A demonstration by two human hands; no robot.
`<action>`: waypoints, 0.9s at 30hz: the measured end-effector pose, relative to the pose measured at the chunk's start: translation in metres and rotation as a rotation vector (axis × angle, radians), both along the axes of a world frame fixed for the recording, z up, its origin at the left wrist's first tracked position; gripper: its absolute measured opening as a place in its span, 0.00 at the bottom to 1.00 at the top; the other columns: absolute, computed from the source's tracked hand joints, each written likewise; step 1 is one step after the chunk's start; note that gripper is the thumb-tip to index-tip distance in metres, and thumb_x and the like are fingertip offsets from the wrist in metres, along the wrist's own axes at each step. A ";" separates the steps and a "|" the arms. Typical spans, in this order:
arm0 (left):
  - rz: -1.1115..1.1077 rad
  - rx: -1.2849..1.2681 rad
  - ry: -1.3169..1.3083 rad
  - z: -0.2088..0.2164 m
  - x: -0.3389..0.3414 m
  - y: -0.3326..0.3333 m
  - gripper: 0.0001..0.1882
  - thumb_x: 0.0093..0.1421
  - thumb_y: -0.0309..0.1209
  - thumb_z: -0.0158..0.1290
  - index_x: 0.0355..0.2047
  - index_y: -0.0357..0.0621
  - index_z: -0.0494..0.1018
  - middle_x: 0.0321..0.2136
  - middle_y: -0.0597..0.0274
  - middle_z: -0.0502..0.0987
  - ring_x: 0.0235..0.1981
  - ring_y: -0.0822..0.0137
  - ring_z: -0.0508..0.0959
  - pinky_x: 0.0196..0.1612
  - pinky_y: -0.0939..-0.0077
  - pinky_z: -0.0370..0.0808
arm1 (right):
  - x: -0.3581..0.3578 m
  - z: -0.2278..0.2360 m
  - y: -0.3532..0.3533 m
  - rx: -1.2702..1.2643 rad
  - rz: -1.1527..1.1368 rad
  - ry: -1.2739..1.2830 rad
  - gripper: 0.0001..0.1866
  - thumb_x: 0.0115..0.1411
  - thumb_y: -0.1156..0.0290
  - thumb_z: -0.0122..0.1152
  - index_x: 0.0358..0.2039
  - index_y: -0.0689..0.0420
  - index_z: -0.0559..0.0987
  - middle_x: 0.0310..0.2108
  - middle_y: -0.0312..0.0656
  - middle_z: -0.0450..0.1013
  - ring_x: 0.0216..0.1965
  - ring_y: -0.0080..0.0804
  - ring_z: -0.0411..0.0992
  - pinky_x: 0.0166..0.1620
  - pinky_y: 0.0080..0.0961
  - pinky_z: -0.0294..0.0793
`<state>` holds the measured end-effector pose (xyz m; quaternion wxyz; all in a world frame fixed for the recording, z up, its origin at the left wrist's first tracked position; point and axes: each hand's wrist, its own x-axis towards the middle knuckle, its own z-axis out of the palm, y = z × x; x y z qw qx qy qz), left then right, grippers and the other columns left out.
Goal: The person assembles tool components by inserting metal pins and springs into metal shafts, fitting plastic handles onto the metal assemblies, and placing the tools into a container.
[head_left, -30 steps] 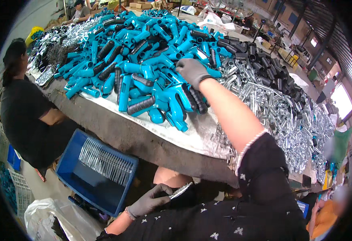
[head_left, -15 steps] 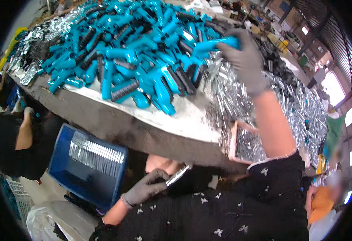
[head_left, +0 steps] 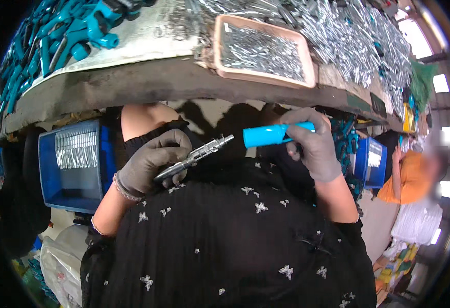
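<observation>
My left hand (head_left: 158, 160), in a grey glove, is closed round a slim silver metal mechanism (head_left: 204, 150) with a stepped, narrow tip. The tip points up and right. Facing it across a small gap is a teal plastic tube-shaped housing (head_left: 266, 135), its near end toward the tip. My right hand (head_left: 313, 142), gloved too, pinches the far part of this housing between thumb and fingers. Both hands are over my lap, in front of the table edge. The housing and the mechanism do not touch.
A pink tray (head_left: 266, 74) of small metal parts lies at the table edge, beside a heap of silver pieces (head_left: 338, 36). Teal housings (head_left: 55, 31) pile up at the left. A blue crate (head_left: 76, 187) with metal parts stands at left; another blue crate (head_left: 371, 167) and a person (head_left: 410, 177) are at right.
My right hand has come down from the teal pile with a housing to my lap. My left hand still holds the metal mechanism, now nearer the housing. The view has turned downward and right.
</observation>
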<state>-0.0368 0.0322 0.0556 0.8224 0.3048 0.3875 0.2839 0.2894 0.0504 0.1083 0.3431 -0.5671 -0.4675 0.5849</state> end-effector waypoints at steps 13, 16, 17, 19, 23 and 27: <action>-0.268 0.025 0.072 0.011 0.082 0.013 0.08 0.69 0.37 0.48 0.38 0.47 0.70 0.25 0.65 0.75 0.19 0.78 0.73 0.19 0.85 0.67 | 0.042 -0.037 -0.016 -0.030 0.155 0.030 0.09 0.61 0.71 0.64 0.40 0.61 0.77 0.32 0.40 0.77 0.26 0.22 0.76 0.29 0.18 0.76; -0.311 0.010 0.172 0.020 0.092 0.019 0.13 0.71 0.41 0.45 0.46 0.45 0.69 0.27 0.65 0.76 0.18 0.78 0.73 0.19 0.84 0.68 | 0.037 -0.041 -0.021 0.076 0.230 0.121 0.08 0.61 0.75 0.64 0.41 0.60 0.78 0.32 0.38 0.77 0.28 0.20 0.76 0.31 0.18 0.77; -0.342 -0.012 0.209 0.023 0.094 0.021 0.15 0.72 0.41 0.44 0.48 0.44 0.69 0.27 0.65 0.76 0.18 0.78 0.73 0.19 0.84 0.68 | 0.038 -0.042 -0.019 0.083 0.231 0.124 0.08 0.61 0.75 0.64 0.41 0.60 0.78 0.32 0.38 0.77 0.28 0.20 0.76 0.31 0.18 0.77; -0.384 0.072 0.260 0.017 0.095 0.024 0.16 0.71 0.38 0.45 0.52 0.41 0.70 0.28 0.64 0.77 0.18 0.79 0.73 0.19 0.83 0.70 | 0.040 -0.046 -0.017 -0.056 0.208 0.254 0.07 0.62 0.75 0.64 0.40 0.60 0.77 0.32 0.38 0.77 0.29 0.21 0.76 0.33 0.19 0.77; -0.318 0.503 0.393 -0.028 0.086 0.025 0.16 0.69 0.32 0.49 0.54 0.39 0.73 0.29 0.64 0.76 0.20 0.77 0.74 0.24 0.79 0.73 | 0.030 -0.068 -0.018 0.306 0.281 0.298 0.06 0.62 0.77 0.63 0.39 0.62 0.77 0.37 0.41 0.74 0.30 0.23 0.76 0.32 0.20 0.77; -0.362 0.582 0.423 0.014 0.089 0.037 0.24 0.68 0.41 0.51 0.59 0.41 0.69 0.35 0.60 0.77 0.31 0.72 0.76 0.31 0.78 0.74 | 0.021 -0.068 -0.010 0.142 0.249 0.262 0.07 0.61 0.77 0.64 0.39 0.60 0.76 0.38 0.40 0.73 0.33 0.25 0.74 0.37 0.26 0.77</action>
